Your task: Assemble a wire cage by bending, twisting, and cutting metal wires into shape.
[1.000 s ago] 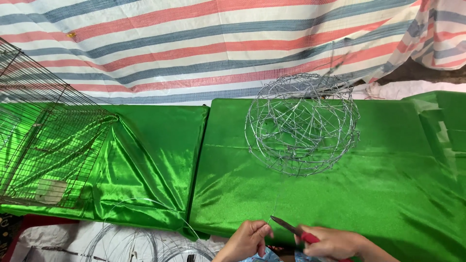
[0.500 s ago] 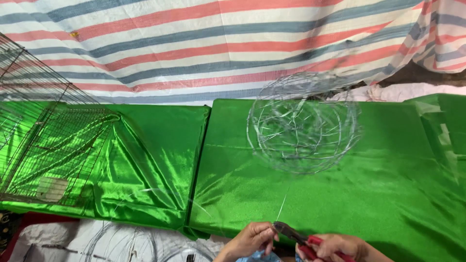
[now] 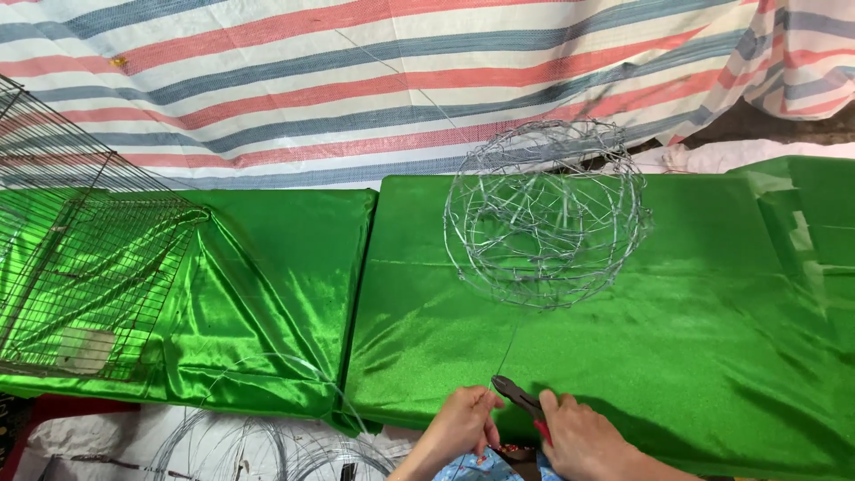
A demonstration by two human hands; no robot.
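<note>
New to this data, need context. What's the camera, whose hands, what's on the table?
One picture, from a camera worn on a person's head, looking down. No robot: two bare hands at the bottom edge. The right hand holds red-handled pliers; the left hand is at a thin wire beside the pliers' tip. That wire runs up to a wire ball resting on green cloth. At left stands a wire cage. Wire coils lie below. A striped tarp hangs behind.

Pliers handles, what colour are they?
Red, seen in the head view: pliers in right hand.
</note>
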